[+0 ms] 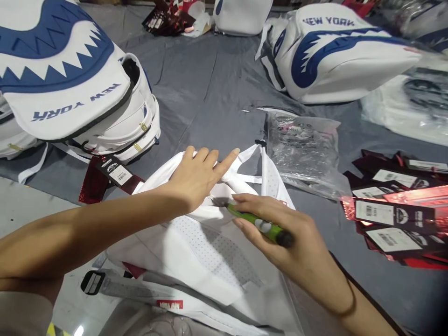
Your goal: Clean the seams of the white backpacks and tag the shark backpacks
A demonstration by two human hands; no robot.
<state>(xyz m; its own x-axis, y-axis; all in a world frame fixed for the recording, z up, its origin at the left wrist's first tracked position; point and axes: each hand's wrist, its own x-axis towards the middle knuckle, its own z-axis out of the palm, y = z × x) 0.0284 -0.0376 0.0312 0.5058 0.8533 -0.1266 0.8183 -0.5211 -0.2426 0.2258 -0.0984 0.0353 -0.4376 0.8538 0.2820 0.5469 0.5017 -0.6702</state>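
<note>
I'm looking down on a grey cloth (210, 88) spread over the tabletop, which gives the white goods a clean surface to lie on. Two finished white backpacks rest on it, well apart: one at my far left (70, 79) with a blue toothed mouth and "NEW YORK" lettering, a dark hang tag (117, 172) trailing off its lower edge, and another at the upper right (336, 51) lying on its side.

Directly below me lies the white backpack (206, 252) I'm handling, back panel up so that the perforated mesh padding and the shoulder straps face me. It sits nearest the tabletop edge, between my two forearms.

My left hand (196, 177) lies flat on its upper part, fingers spread and pointing away, palm down; I judge it is pinning the fabric and straps so they do not slide. My right hand (280, 233) is closed around a green pen-like tool (259, 224), pinched between thumb and fingers with its tip aimed left at the seam just below my left hand. The tip meets a dark spot there, though I cannot tell whether it touches.

Just beyond the backpack's top lies a clear plastic bag (304, 149) of small dark parts. At the right edge, a loose heap of red and black tags (395, 214) with barcode labels sits within easy reach of my right hand.
</note>
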